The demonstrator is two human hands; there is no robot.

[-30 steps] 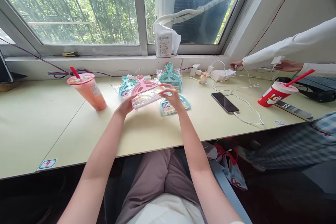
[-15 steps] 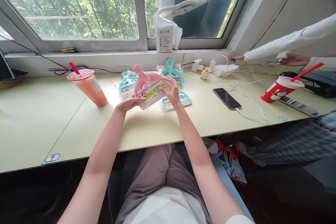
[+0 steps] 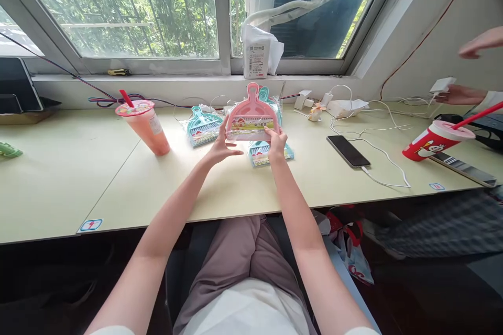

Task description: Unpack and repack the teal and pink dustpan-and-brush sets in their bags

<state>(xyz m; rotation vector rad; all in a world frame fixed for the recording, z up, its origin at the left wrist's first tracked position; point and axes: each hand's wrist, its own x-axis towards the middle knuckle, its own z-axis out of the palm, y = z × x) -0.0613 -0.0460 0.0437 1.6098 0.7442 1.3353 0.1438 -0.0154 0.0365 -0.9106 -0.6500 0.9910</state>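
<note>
A pink mini dustpan and brush set in clear wrapping is held upright above the desk, its handle up and its printed label towards me. My right hand grips its lower right corner, thumb on the front. At its left edge, my left hand has the fingers raised against the side and the thumb spread away. A teal dustpan set lies to the left on the desk. Another teal set lies below the pink one, partly covered by it. Behind the pink set, a further teal handle shows.
A pink drink cup stands at left. To the right are a phone on a white cable, a red cup, and chargers near the wall. A co-worker's hand holds a white charger. A box sits on the sill.
The pink dustpan set has turned from tilted to upright and moved right. My left hand has loosened, and my right hand has shifted to the lower right corner. The co-worker's other hand has risen.
</note>
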